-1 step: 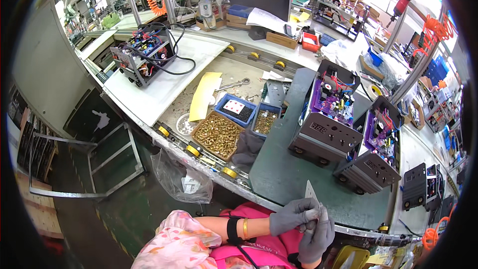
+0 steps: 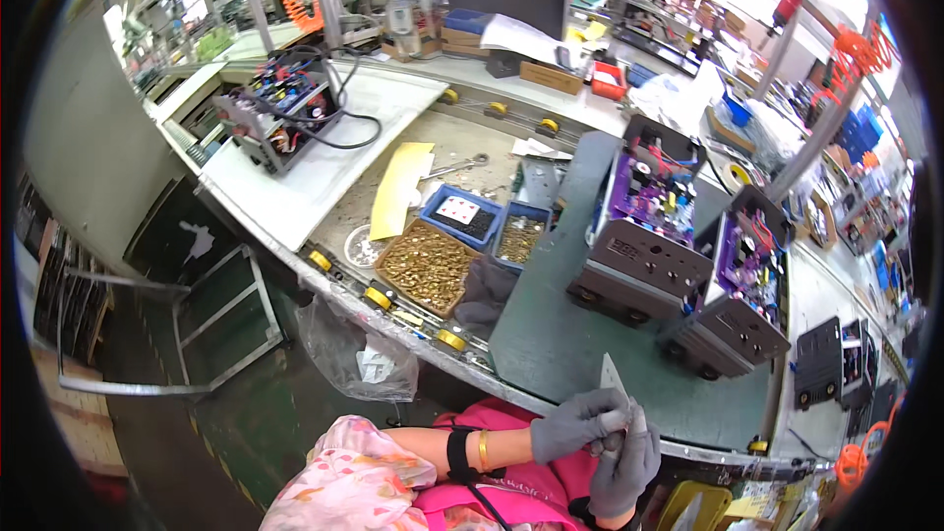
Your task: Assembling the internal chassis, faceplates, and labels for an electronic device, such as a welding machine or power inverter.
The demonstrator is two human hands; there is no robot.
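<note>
Both my hands wear grey gloves and meet in front of my body, near the front edge of the bench. My left hand (image 2: 578, 426) is closed on a thin, flat light-grey plate (image 2: 612, 375) that stands up on edge. My right hand (image 2: 626, 469) closes on the lower end of the same plate, its fingers against the left ones. Beyond the hands, on a dark green board (image 2: 551, 334), stand two dark-cased electronic units, a larger unit (image 2: 644, 265) and a second unit (image 2: 733, 324), with circuit boards and wires exposed.
Left of the board are a box of brass fittings (image 2: 425, 265), a blue tray of black pieces (image 2: 482, 224), a smaller blue bin (image 2: 521, 236) and a dark cloth (image 2: 484, 290). A wrench (image 2: 457, 166) lies behind. Another unit (image 2: 277, 110) with a black cable sits far left.
</note>
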